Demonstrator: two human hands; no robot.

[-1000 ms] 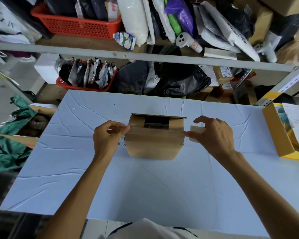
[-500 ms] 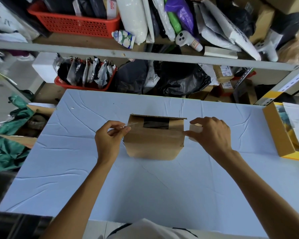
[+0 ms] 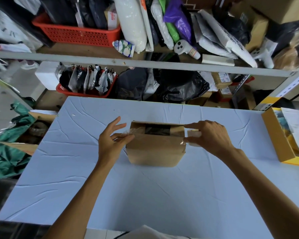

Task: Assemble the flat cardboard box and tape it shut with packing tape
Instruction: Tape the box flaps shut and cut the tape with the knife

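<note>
A small brown cardboard box point(image 3: 154, 152) stands in the middle of the pale blue table point(image 3: 145, 195). Its top shows a dark gap point(image 3: 157, 130) between the flaps. A strip of clear packing tape point(image 3: 138, 133) stretches across the box's top from left to right. My left hand point(image 3: 110, 144) pinches the tape's free end at the box's left edge, with its other fingers spread upward. At the box's right edge my right hand point(image 3: 212, 137) grips the tape roll point(image 3: 193, 138), thumb on the tape at the corner.
A yellow-edged open carton point(image 3: 280, 142) with papers sits at the table's right end. Behind the table, metal shelves point(image 3: 145, 63) hold red baskets point(image 3: 79, 35), bags and parcels. Green cloth and cardboard point(image 3: 10, 149) lie to the left of the table.
My left hand has spread its outer fingers while keeping the tape end. My right hand's index finger now points along the box's top right edge. The box has stayed put.
</note>
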